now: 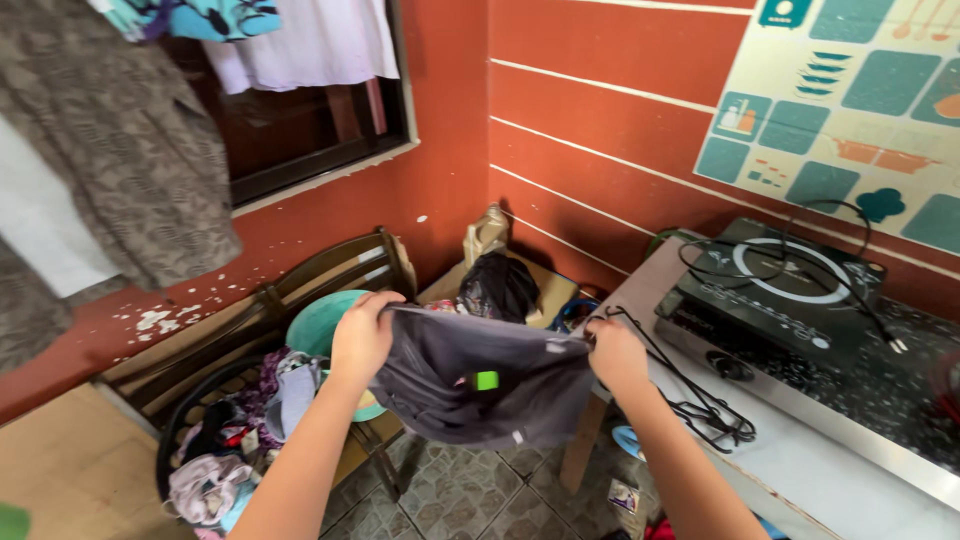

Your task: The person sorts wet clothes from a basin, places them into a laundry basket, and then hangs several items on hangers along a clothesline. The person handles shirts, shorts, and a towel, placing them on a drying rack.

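Grey garment [480, 385] is hanging stretched between both hands above the tiled floor [470, 495], its top edge pulled nearly level and the rest drooping in folds below, with a small bright green tag [486, 380] showing near the middle. Left hand [362, 335] is pinching the upper left corner, fingers curled shut over the cloth; right hand [615, 352] is gripping the upper right corner in the same closed way. Below and to the left, a dark round basket [175, 440] is sitting heaped with mixed clothes [215, 470], and a teal plastic basin [325, 320] is resting on a wooden bench [300, 285] just behind the left hand. To the right, a black cooktop [780, 290] with its cord lying looped over it is sitting on a pale counter [800, 460], near a tangle of black wire hangers [690, 400] just beside the right hand. A black bag [498, 285] is sitting in the corner against the red wall [600, 130], beyond the garment. Patterned clothing [120, 150] is hanging at upper left in front of the window [300, 130].
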